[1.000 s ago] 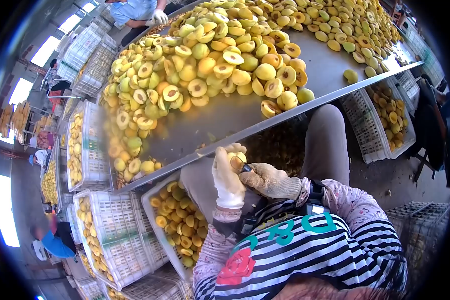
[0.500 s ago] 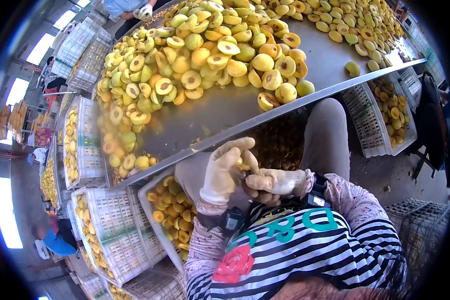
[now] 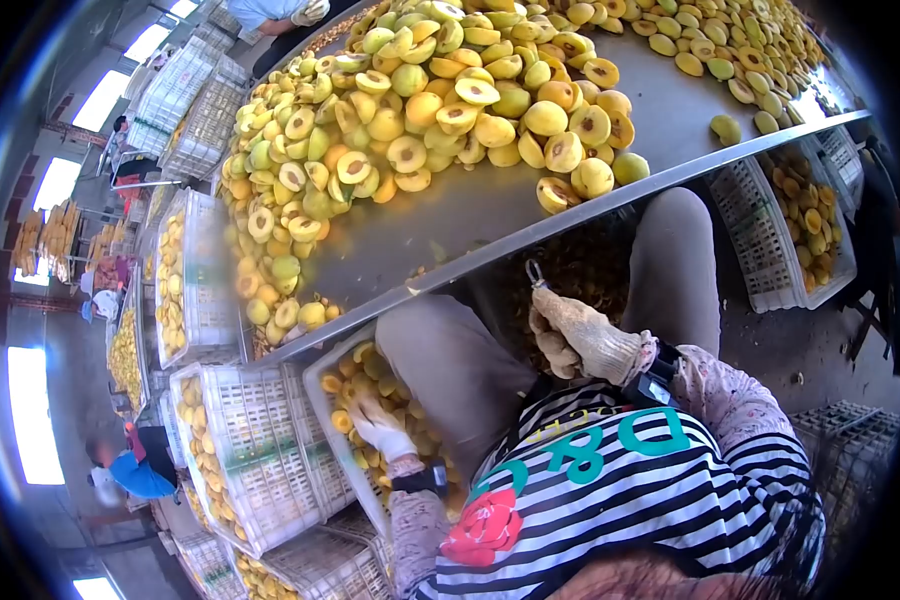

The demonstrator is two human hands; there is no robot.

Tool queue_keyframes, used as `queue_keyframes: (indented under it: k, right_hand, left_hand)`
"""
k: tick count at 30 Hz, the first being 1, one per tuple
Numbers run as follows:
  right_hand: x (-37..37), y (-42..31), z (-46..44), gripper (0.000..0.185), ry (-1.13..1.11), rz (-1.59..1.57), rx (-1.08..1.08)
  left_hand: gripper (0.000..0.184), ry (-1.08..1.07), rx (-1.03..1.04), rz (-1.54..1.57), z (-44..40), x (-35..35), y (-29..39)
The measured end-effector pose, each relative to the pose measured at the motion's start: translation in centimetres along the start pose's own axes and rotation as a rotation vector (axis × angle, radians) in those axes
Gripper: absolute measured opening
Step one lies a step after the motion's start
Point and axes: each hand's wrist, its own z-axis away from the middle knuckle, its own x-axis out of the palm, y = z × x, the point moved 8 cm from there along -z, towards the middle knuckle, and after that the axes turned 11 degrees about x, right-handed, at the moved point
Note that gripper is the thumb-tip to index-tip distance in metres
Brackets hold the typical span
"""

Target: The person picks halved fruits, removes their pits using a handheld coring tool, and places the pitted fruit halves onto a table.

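My left hand (image 3: pixel 382 428), in a pale work glove, reaches down over the white crate (image 3: pixel 316 392) beside my left leg. Its fingers, slightly blurred, look stretched out among the apricot halves (image 3: pixel 345 421) there, with nothing visibly gripped. In front of my body, my gloved right hand (image 3: pixel 582 335) is closed around a small looped metal pitting tool (image 3: pixel 534 272). The loop sticks out past the fingers, while the handle is hidden in the glove. Ahead, a large heap of halved apricots (image 3: pixel 400 110) lies on the metal table (image 3: pixel 410 225).
The table's raised metal edge (image 3: pixel 490 247) runs just beyond my knees. More fruit-filled crates (image 3: pixel 260 455) are stacked at left, and another crate (image 3: pixel 760 240) stands at right under the table. A co-worker's gloved hand (image 3: pixel 311 12) shows at the far side.
My left hand has moved away from the right hand, down and left into the crate. My right hand has shifted slightly right and up, and the tool's loop now shows.
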Motion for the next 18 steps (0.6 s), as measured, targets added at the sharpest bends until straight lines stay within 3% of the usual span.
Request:
queue_keyframes:
  k: [1, 4, 6, 7, 8, 9, 10, 12, 14, 15, 17, 18]
  right_hand:
    - [-1.5, 0.4, -0.6, 0.038, 0.040, 0.049, -0.004]
    - [0.3, -0.3, -0.4, 0.042, 0.192, 0.215, -0.039]
    - [0.8, 0.0, 0.5, 0.041, 0.241, 0.277, -0.064]
    - [0.7, 0.0, 0.4, 0.040, 0.215, 0.275, -0.087]
    - [0.7, 0.1, 0.1, 0.039, 0.164, 0.262, -0.090]
    - [0.7, 0.2, 0.5, 0.036, 0.205, 0.249, -0.111]
    - [0.5, 0.4, 0.3, 0.034, 0.098, 0.193, -0.106]
    - [-0.7, 0.0, 0.4, 0.031, -0.049, 0.093, -0.110]
    - [-1.9, -1.0, 1.6, 0.030, -0.084, 0.030, -0.157]
    - [-2.2, -1.6, 2.4, 0.028, -0.084, 0.008, -0.198]
    - [-2.3, -2.8, 5.2, 0.026, -0.016, 0.003, -0.346]
    - [-2.3, -3.4, 6.0, 0.026, -0.009, 0.010, -0.353]
  left_hand:
    - [0.025, 0.121, -0.113, -0.026, 3.3, -0.7, -6.1]
    - [0.023, -0.082, -0.402, -0.213, 8.0, 0.4, -17.5]
    - [0.020, 0.027, -0.073, -0.032, 2.5, 2.1, -7.7]
    - [0.016, 0.013, 0.250, 0.008, -1.1, 2.0, 6.9]
    - [0.014, 0.024, 0.292, 0.309, -3.1, 3.6, 11.6]
    - [0.013, -0.114, 0.252, 0.548, -4.4, 5.5, 17.6]
    - [0.013, -0.160, 0.625, 0.391, -5.4, 6.8, 24.7]
    - [0.015, -0.334, 0.787, 0.304, -5.7, 12.3, 30.8]
    - [0.024, -0.537, 0.790, 0.135, -5.3, 19.7, 32.4]
    - [0.036, -0.699, 0.705, 0.021, -5.0, 22.8, 32.9]
    - [0.045, -0.823, 0.598, -0.194, -4.4, 27.2, 33.7]
    - [0.046, -0.867, 0.553, -0.114, -4.2, 28.6, 34.0]
